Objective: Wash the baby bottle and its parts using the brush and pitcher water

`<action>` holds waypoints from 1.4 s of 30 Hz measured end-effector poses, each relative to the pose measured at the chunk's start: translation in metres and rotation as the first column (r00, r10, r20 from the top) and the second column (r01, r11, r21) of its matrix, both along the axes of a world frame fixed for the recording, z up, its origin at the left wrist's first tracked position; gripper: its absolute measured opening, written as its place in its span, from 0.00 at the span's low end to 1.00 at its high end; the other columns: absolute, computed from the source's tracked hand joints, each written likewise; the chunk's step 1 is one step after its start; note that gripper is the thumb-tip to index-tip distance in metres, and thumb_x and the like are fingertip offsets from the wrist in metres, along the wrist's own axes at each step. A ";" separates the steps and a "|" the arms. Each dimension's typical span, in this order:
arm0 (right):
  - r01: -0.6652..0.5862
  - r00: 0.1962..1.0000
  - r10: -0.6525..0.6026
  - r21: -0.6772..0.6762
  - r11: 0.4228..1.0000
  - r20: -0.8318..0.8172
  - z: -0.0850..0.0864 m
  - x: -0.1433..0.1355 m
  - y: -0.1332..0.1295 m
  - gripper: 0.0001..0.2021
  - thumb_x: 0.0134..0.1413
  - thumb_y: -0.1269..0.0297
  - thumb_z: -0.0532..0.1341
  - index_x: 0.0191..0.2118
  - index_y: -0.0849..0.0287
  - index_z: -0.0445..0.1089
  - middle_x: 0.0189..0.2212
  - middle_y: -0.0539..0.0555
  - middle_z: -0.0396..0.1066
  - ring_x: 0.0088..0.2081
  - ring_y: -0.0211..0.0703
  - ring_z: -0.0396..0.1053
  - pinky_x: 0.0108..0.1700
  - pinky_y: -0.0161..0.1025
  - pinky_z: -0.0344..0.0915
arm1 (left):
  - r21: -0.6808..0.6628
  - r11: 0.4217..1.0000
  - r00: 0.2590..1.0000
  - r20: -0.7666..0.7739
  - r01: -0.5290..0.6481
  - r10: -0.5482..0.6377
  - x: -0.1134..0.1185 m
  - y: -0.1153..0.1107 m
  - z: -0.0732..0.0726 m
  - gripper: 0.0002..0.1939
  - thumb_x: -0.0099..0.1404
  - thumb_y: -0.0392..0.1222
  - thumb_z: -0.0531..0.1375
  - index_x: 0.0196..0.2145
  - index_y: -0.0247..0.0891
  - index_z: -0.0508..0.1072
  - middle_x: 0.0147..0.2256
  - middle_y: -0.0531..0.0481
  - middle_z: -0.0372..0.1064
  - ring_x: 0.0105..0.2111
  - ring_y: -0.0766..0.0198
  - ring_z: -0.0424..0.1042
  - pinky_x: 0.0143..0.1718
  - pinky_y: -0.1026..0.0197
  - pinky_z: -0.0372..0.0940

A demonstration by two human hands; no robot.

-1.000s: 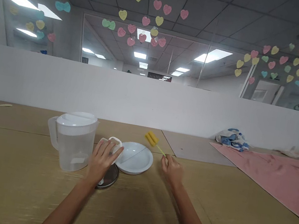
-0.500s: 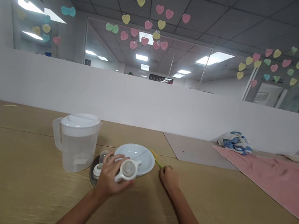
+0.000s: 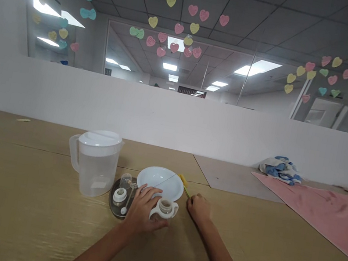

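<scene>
My left hand (image 3: 142, 210) is closed around a baby bottle (image 3: 164, 210) with a white two-handled collar. The bottle stands nearly upright, its uncapped mouth facing up, just in front of a white bowl (image 3: 153, 176). To the right, my right hand (image 3: 200, 208) rests low over the table, fingers closed on the green handle of a brush (image 3: 186, 191). The brush's yellow head lies by the bowl's right rim. Left of my left hand, a dark round tray (image 3: 113, 210) carries a white bottle collar (image 3: 119, 196), a clear dome cap (image 3: 126, 181) and a straw with a weighted end (image 3: 128, 201).
A lidded translucent pitcher (image 3: 95, 171) stands behind and left of the tray. At the right lie a pink cloth (image 3: 321, 208) and a crumpled blue-and-white cloth (image 3: 281, 169). A low white wall (image 3: 175, 119) with glass above bounds the table's far side.
My left hand has moved the bottle slightly right and down, tipping it from facing me to nearly upright. More of the tray shows. My right hand stays on the brush.
</scene>
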State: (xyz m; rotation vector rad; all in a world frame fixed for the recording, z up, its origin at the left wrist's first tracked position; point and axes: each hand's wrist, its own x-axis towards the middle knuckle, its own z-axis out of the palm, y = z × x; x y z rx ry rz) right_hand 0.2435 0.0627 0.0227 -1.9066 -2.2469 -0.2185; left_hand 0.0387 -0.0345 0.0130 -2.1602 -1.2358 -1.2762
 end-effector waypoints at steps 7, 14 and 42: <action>0.056 0.996 -0.055 0.015 0.998 -0.064 0.005 -0.003 -0.006 0.18 0.57 0.58 0.48 0.35 0.64 0.72 0.37 0.62 0.71 0.39 0.51 0.69 0.33 0.39 0.59 | -0.107 0.985 0.977 0.151 -0.135 0.150 -0.039 0.005 0.006 0.24 0.62 0.58 0.46 0.44 0.39 0.69 0.43 0.43 0.67 0.44 0.55 0.64 0.47 0.50 0.56; 0.020 0.975 0.025 0.201 0.979 -0.219 0.038 -0.027 -0.002 0.13 0.57 0.64 0.51 0.33 0.59 0.72 0.31 0.56 0.74 0.32 0.42 0.70 0.28 0.34 0.53 | -0.390 0.709 0.795 -0.117 -0.588 0.595 -0.071 0.019 0.002 0.14 0.62 0.41 0.50 0.30 0.37 0.74 0.34 0.43 0.70 0.39 0.54 0.65 0.39 0.55 0.57; -0.398 0.822 0.354 -0.006 0.917 -0.446 0.056 -0.092 0.034 0.14 0.43 0.79 0.53 0.31 0.62 0.75 0.31 0.54 0.75 0.32 0.37 0.70 0.34 0.29 0.59 | -0.351 0.645 0.697 -0.031 -0.679 0.716 -0.071 0.007 0.028 0.17 0.63 0.43 0.45 0.33 0.36 0.72 0.27 0.44 0.72 0.34 0.54 0.69 0.39 0.53 0.50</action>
